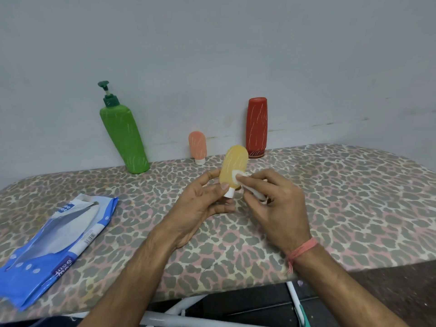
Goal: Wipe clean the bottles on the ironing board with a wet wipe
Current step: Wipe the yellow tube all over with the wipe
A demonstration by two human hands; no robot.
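Yellow bottle [233,167]: held cap-down above mid-board, clear of the cover.
Left hand [203,204]: fingers curled round its lower end.
Right hand [276,204]: pinches wet wipe [250,187] against bottle's side.
Far edge: green pump bottle [123,138], pink bottle [197,147], red bottle [257,128] along wall.
Ironing board [342,197]: bare cover at right; wipes pack [54,244] near left front edge.

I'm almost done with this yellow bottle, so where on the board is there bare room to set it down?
Open cover lies right of the red bottle, out to the ironing board edge, and between the wipes pack and your left hand. The back edge is crowded: green pump bottle, pink bottle, red bottle.
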